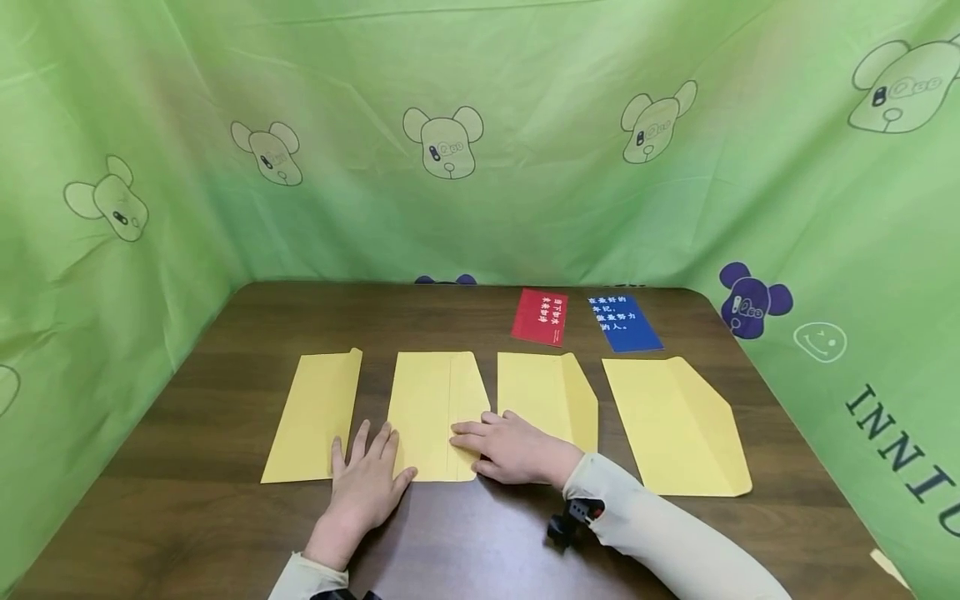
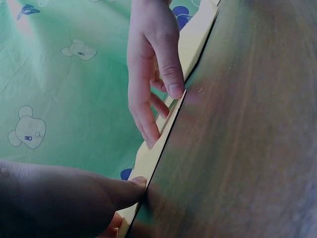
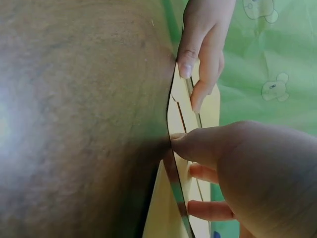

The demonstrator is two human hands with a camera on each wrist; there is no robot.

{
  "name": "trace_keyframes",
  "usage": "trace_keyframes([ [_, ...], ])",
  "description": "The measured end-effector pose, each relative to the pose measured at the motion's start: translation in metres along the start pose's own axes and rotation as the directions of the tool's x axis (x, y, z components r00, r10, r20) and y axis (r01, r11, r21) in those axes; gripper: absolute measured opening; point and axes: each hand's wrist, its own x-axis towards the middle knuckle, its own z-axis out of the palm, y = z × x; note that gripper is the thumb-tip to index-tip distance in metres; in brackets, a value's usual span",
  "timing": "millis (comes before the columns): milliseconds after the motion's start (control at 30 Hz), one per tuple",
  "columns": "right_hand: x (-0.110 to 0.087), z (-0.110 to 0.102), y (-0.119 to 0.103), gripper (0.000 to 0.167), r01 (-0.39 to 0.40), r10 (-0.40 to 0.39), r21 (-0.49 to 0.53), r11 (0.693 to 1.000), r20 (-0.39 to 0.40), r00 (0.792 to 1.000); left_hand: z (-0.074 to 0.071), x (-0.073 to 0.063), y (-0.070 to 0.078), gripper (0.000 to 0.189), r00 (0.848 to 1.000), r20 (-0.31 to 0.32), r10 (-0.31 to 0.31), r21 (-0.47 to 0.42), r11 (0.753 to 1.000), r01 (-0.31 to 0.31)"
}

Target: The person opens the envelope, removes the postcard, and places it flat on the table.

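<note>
Yellow paper envelopes lie in a row across the table. My left hand [image 1: 363, 487] has its fingers spread flat, with the thumb at the left lower edge of the second envelope [image 1: 422, 400]. Its other fingertips reach the gap beside the leftmost envelope [image 1: 307, 417], whose flap side is folded in. On the second envelope's right part, near a crease, rest the fingers of my right hand [image 1: 513, 446]. That hand's wrist covers the lower part of the third envelope [image 1: 528, 383]. The left wrist view shows my left thumb [image 2: 126, 191] touching the envelope's near edge.
Farther right lies another envelope [image 1: 660, 425] with its flap spread out. Behind the row are a red card [image 1: 536, 321] and a blue card [image 1: 630, 329] with white writing. Green printed cloth [image 1: 360, 217] surrounds the brown wooden table [image 1: 187, 517] at the back and sides.
</note>
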Motion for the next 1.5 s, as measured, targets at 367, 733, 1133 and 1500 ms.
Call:
trace_keyframes([
  [367,-0.0024,0.0038,0.0004,0.047,0.016,-0.017,-0.088,0.996,-0.010,1.000,0.0004,-0.0006,-0.0003,0.062,1.000,-0.008,0.007,0.018,1.000,-0.007],
  [733,-0.0050,0.0052,0.0053,0.052,0.007,-0.006,-0.055,0.998,0.020,1.000,-0.0001,0.0001,0.0013,0.062,1.000,-0.014,0.013,0.017,1.000,-0.013],
  [1133,-0.0034,0.0030,0.0028,0.055,-0.010,0.014,-0.033,0.999,0.099,0.995,0.0016,-0.0002,0.0008,0.062,1.000,-0.002,0.009,0.027,1.000,-0.009],
  [1500,-0.0045,0.0016,0.0037,0.054,0.024,-0.022,-0.025,0.999,0.095,0.995,0.0011,-0.0019,0.0026,0.061,1.000,-0.009,0.006,0.009,1.000,-0.006],
])
